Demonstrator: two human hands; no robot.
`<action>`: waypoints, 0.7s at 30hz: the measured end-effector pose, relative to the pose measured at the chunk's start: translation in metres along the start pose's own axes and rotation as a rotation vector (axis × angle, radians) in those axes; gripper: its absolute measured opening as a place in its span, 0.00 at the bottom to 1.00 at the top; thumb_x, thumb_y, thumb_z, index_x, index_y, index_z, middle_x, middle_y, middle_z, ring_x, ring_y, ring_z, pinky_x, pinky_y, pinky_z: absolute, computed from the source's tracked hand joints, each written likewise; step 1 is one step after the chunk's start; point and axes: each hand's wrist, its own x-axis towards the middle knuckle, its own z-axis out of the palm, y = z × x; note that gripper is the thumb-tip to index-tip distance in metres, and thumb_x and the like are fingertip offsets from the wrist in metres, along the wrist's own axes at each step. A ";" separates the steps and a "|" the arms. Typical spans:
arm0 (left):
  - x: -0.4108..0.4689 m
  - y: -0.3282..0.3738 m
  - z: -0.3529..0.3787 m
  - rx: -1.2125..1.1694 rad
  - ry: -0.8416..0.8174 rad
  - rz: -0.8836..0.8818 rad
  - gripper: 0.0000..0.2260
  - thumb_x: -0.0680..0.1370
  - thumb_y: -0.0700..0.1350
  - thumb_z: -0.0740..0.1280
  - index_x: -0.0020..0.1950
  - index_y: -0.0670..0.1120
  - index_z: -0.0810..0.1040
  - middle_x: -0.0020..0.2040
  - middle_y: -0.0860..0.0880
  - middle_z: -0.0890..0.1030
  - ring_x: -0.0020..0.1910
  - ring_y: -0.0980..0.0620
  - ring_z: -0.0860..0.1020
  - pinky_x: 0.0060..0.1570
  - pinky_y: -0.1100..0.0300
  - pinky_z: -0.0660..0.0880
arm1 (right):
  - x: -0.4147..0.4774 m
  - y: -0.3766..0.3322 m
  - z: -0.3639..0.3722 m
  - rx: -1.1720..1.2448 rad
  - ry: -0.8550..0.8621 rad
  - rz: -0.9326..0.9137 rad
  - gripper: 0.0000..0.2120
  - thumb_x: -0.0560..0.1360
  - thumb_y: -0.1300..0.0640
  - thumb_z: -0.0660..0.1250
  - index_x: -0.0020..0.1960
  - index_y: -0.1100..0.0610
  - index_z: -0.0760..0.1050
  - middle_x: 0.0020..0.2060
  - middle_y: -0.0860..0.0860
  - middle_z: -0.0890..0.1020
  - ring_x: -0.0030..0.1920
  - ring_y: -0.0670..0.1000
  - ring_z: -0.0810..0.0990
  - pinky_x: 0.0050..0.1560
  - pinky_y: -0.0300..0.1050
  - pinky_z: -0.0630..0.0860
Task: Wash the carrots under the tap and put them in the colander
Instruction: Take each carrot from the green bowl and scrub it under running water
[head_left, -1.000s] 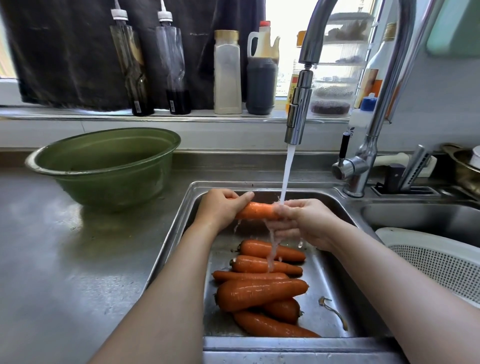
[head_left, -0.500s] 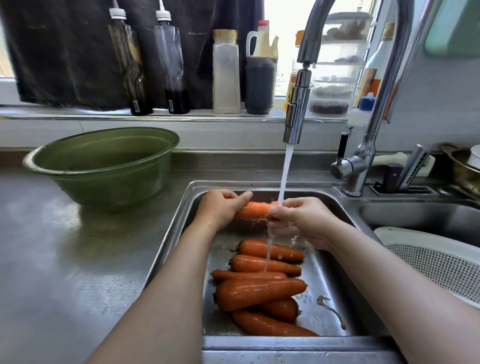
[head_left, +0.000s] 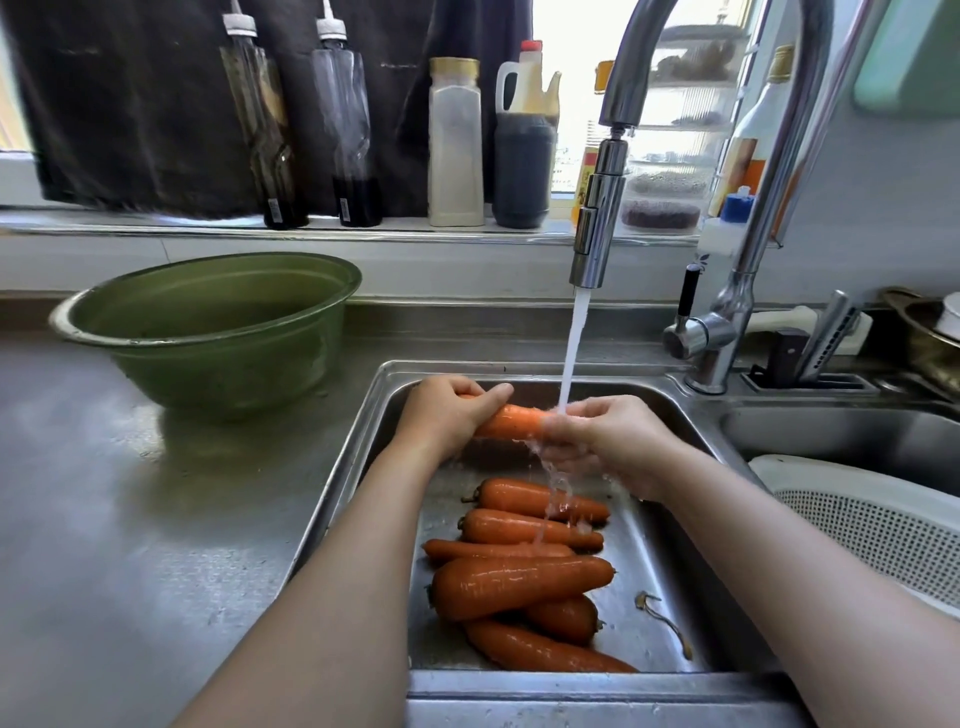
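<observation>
Orange carrot (head_left: 511, 422) sits level in the tap's (head_left: 597, 218) stream over the sink (head_left: 649, 371), left hand (head_left: 447, 415) and right hand (head_left: 608, 436) each curled round one end, unchanged from a second ago. Rinsing goes on, and the other carrots (head_left: 519, 584) and the colander (head_left: 883, 525) wait.

Held carrot (head_left: 511, 422): both ends hidden, one inside the left hand (head_left: 447, 415), the other inside the right hand (head_left: 613, 441). Right hand's fingertips blurred behind the running water (head_left: 574, 343). Colander (head_left: 883, 525) cut off at right edge. Tap (head_left: 597, 234) arch runs past top edge. Pile of carrots (head_left: 519, 587): lowest ones partly covered. Bottle labels (head_left: 345, 203) too small to read.
</observation>
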 end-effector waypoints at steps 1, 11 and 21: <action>0.000 0.001 0.000 0.002 0.000 0.003 0.17 0.78 0.62 0.70 0.42 0.50 0.84 0.40 0.52 0.82 0.40 0.55 0.78 0.36 0.61 0.68 | 0.001 0.000 0.004 -0.050 0.068 -0.027 0.16 0.73 0.55 0.79 0.57 0.61 0.82 0.44 0.58 0.88 0.44 0.55 0.89 0.41 0.46 0.84; 0.002 -0.009 -0.003 -0.028 -0.065 -0.182 0.21 0.79 0.65 0.67 0.39 0.49 0.81 0.36 0.50 0.79 0.37 0.51 0.77 0.36 0.58 0.69 | -0.001 -0.003 -0.001 0.196 -0.102 0.048 0.13 0.85 0.56 0.63 0.62 0.63 0.79 0.48 0.62 0.87 0.49 0.59 0.88 0.48 0.53 0.86; 0.004 -0.008 -0.004 -0.014 -0.026 -0.335 0.26 0.79 0.66 0.64 0.47 0.43 0.83 0.40 0.43 0.84 0.39 0.45 0.82 0.38 0.58 0.74 | -0.004 -0.004 0.016 -0.028 0.103 -0.173 0.13 0.79 0.52 0.73 0.56 0.62 0.83 0.40 0.58 0.88 0.42 0.56 0.89 0.44 0.50 0.86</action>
